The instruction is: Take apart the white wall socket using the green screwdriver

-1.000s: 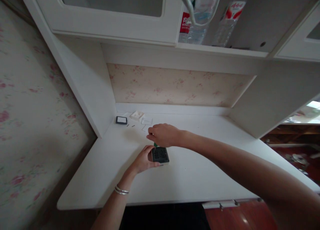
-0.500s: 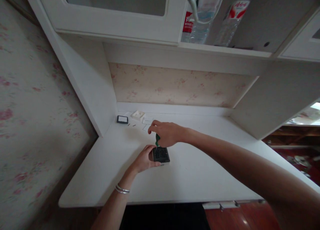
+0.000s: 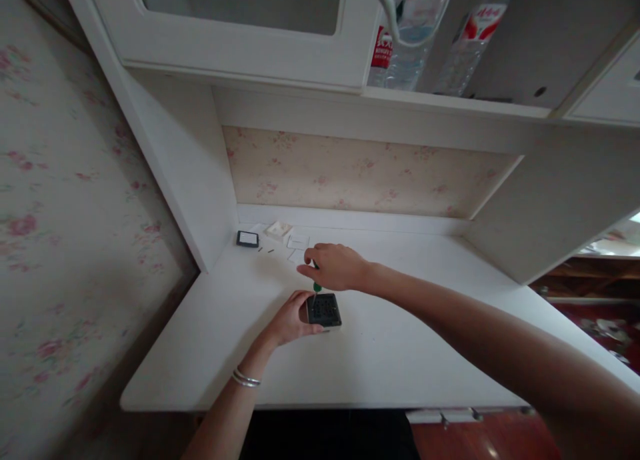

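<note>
A small black square module (image 3: 324,309) lies on the white desk (image 3: 400,353). My left hand (image 3: 290,319) grips its left edge, fingers curled round it. Just behind the module, my right hand (image 3: 334,267) is closed round a green-handled tool (image 3: 317,286), probably a screwdriver, held upright with its lower end at the module's top edge. Only a little of the green handle shows below my fingers.
At the back left of the desk lie a small black-framed part (image 3: 247,239), a white square part (image 3: 278,231), white flat pieces (image 3: 298,242) and two tiny dark screws (image 3: 265,250). Water bottles (image 3: 400,40) stand on the shelf above. A white side panel (image 3: 185,167) bounds the left.
My right hand has shifted slightly back and up over the module, turning the green tool. My left hand stays on the module. The camera has drifted a little.
</note>
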`<state>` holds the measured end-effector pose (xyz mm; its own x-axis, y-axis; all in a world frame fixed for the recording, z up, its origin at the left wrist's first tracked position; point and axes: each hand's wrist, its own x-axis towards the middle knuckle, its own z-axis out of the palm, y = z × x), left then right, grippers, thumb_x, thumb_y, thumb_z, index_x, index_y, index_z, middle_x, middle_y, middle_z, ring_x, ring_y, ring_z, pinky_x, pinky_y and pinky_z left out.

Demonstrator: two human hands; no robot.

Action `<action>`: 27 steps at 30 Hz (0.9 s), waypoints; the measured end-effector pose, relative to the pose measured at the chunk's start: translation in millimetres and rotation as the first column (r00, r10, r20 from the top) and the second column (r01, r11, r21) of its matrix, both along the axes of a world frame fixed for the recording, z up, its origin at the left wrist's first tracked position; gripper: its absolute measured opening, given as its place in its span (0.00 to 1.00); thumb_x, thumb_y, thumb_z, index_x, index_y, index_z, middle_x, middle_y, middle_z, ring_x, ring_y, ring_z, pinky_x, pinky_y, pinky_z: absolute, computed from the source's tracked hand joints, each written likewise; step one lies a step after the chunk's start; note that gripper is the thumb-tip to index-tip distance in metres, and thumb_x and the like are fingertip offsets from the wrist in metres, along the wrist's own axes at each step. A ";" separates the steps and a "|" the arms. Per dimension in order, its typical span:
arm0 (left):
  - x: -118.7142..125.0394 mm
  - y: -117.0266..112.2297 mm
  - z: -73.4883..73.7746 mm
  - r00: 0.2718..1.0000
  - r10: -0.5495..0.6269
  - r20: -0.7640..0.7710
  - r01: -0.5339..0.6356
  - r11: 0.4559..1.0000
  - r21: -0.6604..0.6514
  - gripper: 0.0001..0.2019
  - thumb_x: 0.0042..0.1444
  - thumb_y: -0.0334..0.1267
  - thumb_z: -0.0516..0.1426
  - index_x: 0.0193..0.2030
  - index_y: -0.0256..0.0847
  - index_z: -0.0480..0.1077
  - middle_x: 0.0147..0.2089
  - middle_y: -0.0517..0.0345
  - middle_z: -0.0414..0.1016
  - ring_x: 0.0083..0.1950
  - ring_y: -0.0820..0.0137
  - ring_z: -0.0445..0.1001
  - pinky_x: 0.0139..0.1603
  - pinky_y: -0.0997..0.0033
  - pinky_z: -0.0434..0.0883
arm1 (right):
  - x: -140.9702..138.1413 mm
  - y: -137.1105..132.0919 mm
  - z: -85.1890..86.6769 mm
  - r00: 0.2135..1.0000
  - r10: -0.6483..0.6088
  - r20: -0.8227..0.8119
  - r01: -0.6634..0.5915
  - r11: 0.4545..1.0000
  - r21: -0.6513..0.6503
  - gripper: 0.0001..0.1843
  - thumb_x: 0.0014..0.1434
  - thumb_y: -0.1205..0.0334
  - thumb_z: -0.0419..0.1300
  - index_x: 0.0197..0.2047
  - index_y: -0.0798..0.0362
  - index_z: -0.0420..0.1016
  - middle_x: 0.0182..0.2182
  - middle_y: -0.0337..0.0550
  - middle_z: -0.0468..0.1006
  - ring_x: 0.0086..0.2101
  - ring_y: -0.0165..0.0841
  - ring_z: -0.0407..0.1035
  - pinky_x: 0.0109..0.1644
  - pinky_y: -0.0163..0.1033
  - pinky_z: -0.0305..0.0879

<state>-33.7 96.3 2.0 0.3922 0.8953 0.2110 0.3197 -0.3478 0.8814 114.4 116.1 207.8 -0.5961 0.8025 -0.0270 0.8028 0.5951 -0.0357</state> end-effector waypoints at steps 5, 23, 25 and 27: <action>-0.7 0.4 -1.3 1.000 -0.010 -0.011 0.010 1.000 -0.003 0.37 0.36 0.42 0.69 0.55 0.41 0.63 0.54 0.50 0.64 0.54 0.58 0.66 0.58 0.58 0.63 | 2.7 -1.0 0.8 0.993 0.118 -0.019 -0.118 0.992 -0.032 0.20 0.52 0.61 0.56 0.50 0.47 0.67 0.52 0.44 0.67 0.38 0.37 0.71 0.37 0.39 0.65; -1.5 -0.8 1.6 1.000 0.000 -0.031 0.000 1.000 0.002 0.37 0.36 0.42 0.69 0.55 0.41 0.63 0.53 0.51 0.64 0.53 0.59 0.66 0.57 0.61 0.64 | 6.0 0.2 3.1 0.993 0.110 -0.048 -0.113 0.992 -0.053 0.20 0.55 0.63 0.52 0.52 0.51 0.66 0.48 0.49 0.70 0.40 0.38 0.70 0.41 0.40 0.63; -1.4 -1.5 3.0 0.999 -0.002 -0.036 0.002 1.000 -0.003 0.37 0.36 0.42 0.69 0.55 0.41 0.64 0.53 0.51 0.64 0.53 0.60 0.67 0.57 0.61 0.64 | 8.3 0.9 5.6 0.988 0.152 -0.041 -0.155 0.981 -0.119 0.26 0.50 0.62 0.57 0.55 0.48 0.63 0.51 0.47 0.68 0.38 0.37 0.70 0.37 0.38 0.63; -1.3 -2.0 3.5 0.999 0.002 -0.040 -0.002 1.000 -0.004 0.37 0.36 0.42 0.69 0.55 0.41 0.64 0.53 0.52 0.64 0.53 0.60 0.67 0.56 0.61 0.65 | 9.5 1.6 6.5 0.991 0.131 -0.024 -0.133 0.981 -0.138 0.27 0.51 0.56 0.59 0.55 0.48 0.63 0.51 0.47 0.69 0.38 0.38 0.70 0.36 0.39 0.63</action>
<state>-35.0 94.3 5.4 0.3985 0.8969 0.1919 0.3555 -0.3440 0.8691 123.9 117.7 214.4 -0.6977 0.7056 -0.1236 0.7163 0.6843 -0.1367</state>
